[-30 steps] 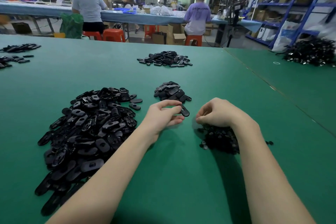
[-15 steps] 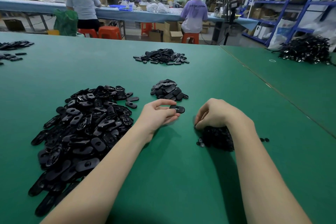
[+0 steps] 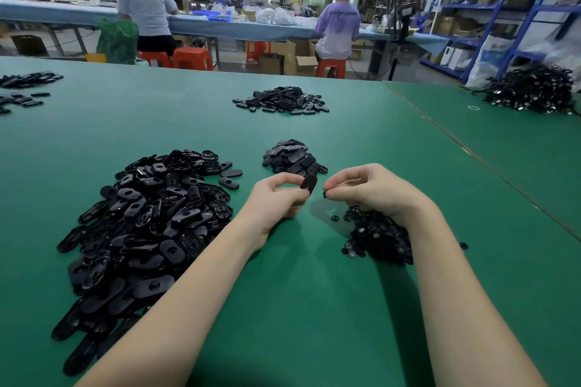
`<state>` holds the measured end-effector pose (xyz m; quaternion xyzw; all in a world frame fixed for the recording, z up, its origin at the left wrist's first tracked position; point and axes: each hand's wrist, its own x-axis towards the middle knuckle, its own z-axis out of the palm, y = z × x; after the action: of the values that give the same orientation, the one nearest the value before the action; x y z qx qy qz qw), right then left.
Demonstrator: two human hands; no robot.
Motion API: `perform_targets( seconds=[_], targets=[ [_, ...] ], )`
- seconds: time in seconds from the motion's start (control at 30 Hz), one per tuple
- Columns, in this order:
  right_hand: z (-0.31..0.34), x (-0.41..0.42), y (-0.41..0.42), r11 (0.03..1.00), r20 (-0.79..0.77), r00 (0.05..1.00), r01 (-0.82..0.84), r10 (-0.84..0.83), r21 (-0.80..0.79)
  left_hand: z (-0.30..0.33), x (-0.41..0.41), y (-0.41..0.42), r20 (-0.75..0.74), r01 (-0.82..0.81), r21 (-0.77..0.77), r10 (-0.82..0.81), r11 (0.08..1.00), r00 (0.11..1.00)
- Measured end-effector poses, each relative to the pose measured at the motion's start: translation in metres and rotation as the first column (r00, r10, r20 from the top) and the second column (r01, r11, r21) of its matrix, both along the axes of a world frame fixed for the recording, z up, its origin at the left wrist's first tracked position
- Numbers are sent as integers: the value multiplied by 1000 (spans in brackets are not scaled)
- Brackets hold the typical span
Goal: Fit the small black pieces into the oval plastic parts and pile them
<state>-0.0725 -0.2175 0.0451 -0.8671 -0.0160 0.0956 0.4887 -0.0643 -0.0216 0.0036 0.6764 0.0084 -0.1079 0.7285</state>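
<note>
Hands meet over the green table (image 3: 314, 308)

The left hand (image 3: 276, 198) pinches an oval plastic part (image 3: 308, 183); the right hand (image 3: 374, 188) pinches a small black piece (image 3: 325, 195) just beside it.

We can make out one line of dark print across the back of the lilac short-sleeved T-shirt (image 3: 339, 22) worn by a seated person. Its letters are too blurred for us to read. We find no other legible text.

oval parts (image 3: 147, 223) left, small pieces (image 3: 377, 237) right
</note>
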Motion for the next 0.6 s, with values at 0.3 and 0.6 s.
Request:
perform_targets(
  seconds=[0.3, 0.6],
  targets=[
    [-7, 4, 4, 990, -12, 999, 37, -35, 136, 5, -5, -1, 121, 61, -66, -53, 996, 991],
    [-2, 4, 6, 981, 29, 993, 108, -114, 162, 2, 1, 2, 146, -51, -76, 62, 996, 987]
  ],
)
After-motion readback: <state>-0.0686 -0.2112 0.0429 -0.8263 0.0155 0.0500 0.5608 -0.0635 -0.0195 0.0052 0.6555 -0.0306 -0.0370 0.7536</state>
